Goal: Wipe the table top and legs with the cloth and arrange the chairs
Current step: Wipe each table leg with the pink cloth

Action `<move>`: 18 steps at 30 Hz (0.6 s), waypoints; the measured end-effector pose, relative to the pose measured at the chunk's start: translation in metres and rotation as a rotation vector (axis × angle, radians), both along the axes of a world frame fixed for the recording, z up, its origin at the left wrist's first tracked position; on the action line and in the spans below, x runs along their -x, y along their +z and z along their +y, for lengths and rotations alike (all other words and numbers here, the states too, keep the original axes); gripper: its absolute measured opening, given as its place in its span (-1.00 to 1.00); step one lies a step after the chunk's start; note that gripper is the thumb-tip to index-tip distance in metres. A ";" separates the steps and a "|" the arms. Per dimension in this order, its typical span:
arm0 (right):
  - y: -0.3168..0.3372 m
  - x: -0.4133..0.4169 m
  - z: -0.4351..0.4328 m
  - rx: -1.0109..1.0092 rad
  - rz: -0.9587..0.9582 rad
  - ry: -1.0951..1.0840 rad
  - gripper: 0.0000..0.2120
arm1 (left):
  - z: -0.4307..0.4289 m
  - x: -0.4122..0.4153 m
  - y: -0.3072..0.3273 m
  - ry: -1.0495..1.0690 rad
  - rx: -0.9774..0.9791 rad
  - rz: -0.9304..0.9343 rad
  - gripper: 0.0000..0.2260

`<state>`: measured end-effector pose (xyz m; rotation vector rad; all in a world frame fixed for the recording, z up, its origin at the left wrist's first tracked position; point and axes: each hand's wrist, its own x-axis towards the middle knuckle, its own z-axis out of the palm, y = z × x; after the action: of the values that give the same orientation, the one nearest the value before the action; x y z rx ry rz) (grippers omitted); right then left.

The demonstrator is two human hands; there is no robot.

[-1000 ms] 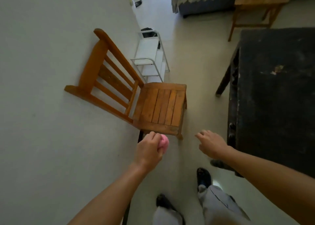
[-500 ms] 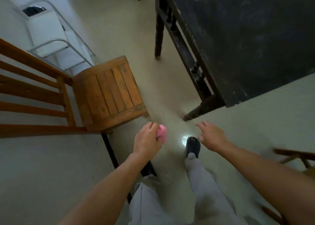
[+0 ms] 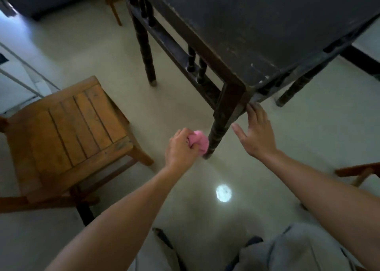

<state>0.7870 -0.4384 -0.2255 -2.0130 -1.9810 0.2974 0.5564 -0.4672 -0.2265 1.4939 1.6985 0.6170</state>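
Left hand [image 3: 182,145], which half a second before had hovered over the floor [image 3: 298,147], now clenched the one pink cloth [image 3: 200,142] against the lower part of the dark surface's [image 3: 267,24] nearest leg [image 3: 218,126]. The right hand [image 3: 257,131], fingers spread and grasping nothing, had reached the corner rail. Three legs showed (near, far-left and right). There were two chairs: a slatted chair [image 3: 67,126] close at left and a second chair's edge [image 3: 359,171] at right. A white step stool [image 3: 18,81] stood behind the slatted one.
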 end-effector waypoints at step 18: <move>-0.124 -0.007 0.080 -1.077 0.161 0.064 -0.40 | 0.076 -0.090 -0.179 -0.118 -0.846 -0.427 -0.57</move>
<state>0.7941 -0.3585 -0.3492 -1.1741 -1.5535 -0.4916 0.6461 -0.3908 -0.4053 1.8112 1.0341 1.5899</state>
